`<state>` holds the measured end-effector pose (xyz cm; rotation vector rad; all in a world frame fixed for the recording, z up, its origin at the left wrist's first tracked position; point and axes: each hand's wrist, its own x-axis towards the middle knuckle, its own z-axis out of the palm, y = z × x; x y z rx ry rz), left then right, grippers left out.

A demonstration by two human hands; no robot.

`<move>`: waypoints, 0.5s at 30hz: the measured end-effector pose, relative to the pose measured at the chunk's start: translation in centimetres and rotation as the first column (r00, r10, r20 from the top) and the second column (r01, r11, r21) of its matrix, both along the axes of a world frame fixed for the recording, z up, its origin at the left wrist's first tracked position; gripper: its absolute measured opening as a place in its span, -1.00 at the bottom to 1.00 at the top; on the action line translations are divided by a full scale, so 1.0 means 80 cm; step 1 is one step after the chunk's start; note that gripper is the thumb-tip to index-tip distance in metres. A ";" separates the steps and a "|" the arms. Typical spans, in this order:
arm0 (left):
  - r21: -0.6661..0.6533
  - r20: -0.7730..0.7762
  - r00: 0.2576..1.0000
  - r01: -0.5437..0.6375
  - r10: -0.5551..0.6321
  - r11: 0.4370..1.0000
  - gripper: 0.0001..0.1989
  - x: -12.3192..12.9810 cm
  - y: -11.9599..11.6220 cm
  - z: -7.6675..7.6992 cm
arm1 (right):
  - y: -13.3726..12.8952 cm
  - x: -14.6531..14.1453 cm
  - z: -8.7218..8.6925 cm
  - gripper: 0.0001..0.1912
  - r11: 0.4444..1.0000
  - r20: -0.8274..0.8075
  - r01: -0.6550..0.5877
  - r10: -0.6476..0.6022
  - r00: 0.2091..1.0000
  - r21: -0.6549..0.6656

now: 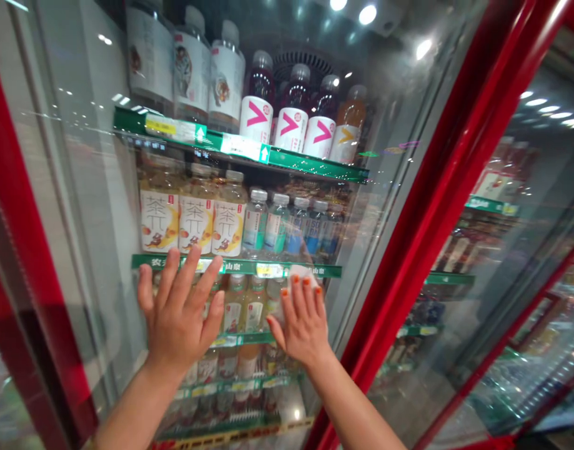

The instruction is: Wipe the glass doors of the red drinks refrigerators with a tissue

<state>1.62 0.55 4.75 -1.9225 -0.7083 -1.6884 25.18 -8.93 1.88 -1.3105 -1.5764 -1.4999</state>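
Note:
My left hand (177, 325) is raised before the glass door (394, 75) of a drinks cooler, fingers spread and holding nothing. Whether its fingertips touch the glass I cannot tell. To its right, my right hand (306, 328) lies flat over a white cloth or tissue (298, 271), pressing it against the pane. The cloth shows above the fingertips and along the hand's right side; the rest is hidden under the palm. Behind the glass, between and above my hands, stand tea bottles (196, 215) and small clear bottles (279, 225).
A red door frame (436, 187) runs slantwise to the right of my hands, and another red frame post (29, 250) stands at the left. Bottles with pink V labels (290, 128) fill part of the upper green-edged shelf (310, 164). A second cooler continues at the right.

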 end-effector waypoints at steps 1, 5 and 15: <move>0.014 0.006 1.000 -0.015 0.015 1.000 -0.22 -0.007 0.003 -0.002 | -0.004 0.015 0.009 0.00 0.999 -0.075 0.027 -0.024 0.997 0.043; 0.033 0.032 0.995 -0.093 0.092 0.995 -0.13 -0.022 0.018 -0.010 | 0.007 0.019 0.070 -0.02 0.981 -0.374 0.127 -0.063 0.925 0.149; 0.078 0.017 0.999 0.030 -0.031 0.996 -0.15 -0.029 0.016 -0.015 | 0.002 0.000 -0.002 -0.16 1.000 -0.093 0.002 -0.001 0.996 0.014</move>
